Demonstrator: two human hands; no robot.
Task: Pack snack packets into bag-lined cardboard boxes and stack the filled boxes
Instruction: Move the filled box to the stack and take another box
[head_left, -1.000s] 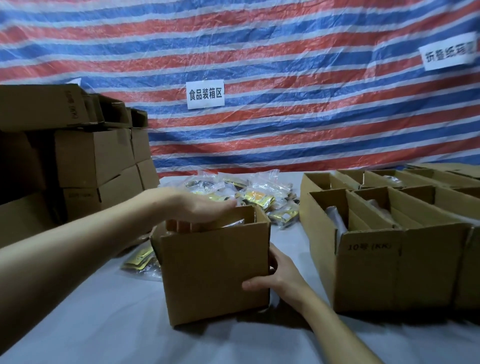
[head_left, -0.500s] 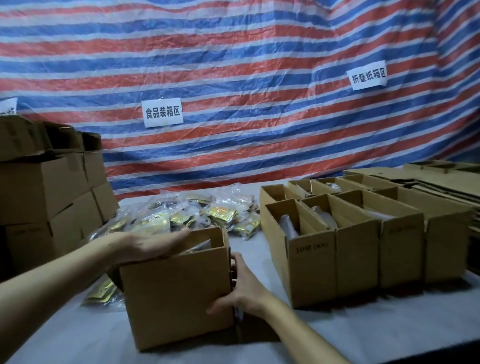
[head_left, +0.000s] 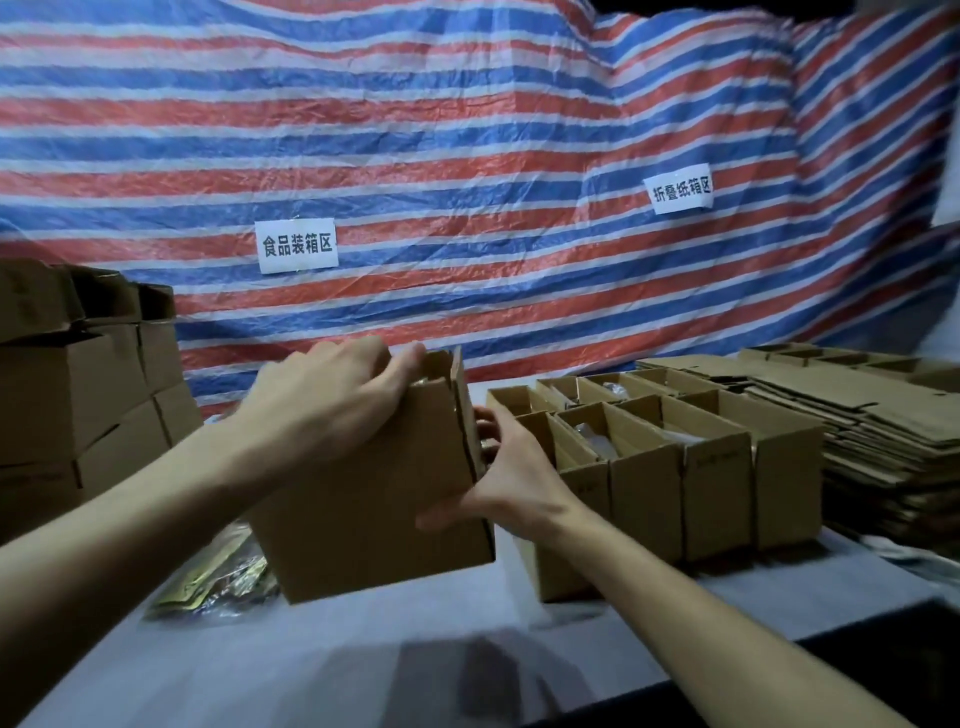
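Brown corrugated cardboard, plain and unprinted on the face toward the camera: that is the box (head_left: 363, 499) held between both hands, in front of the person at the middle of the view. It is tilted, its top leaning to the right, and its lower edge appears clear of the pale counter (head_left: 311, 670). A top flap stands up at the right corner, and a vertical seam runs down the right edge.

The left hand (head_left: 327, 395) grips the upper left of the box, its fingers (head_left: 337, 358) curled close together over the top rim. The right hand (head_left: 511, 483) clasps the right side, thumb pressed on the front face and fingers (head_left: 485, 423) wrapped round behind the edge.

Shiny snack packets (head_left: 218, 582) lie on the counter just below and left of the box. To the right stands a row of open boxes (head_left: 717, 467), and beyond them a pile of flattened cartons (head_left: 883, 431). Closed boxes (head_left: 78, 405) are stacked at the left.
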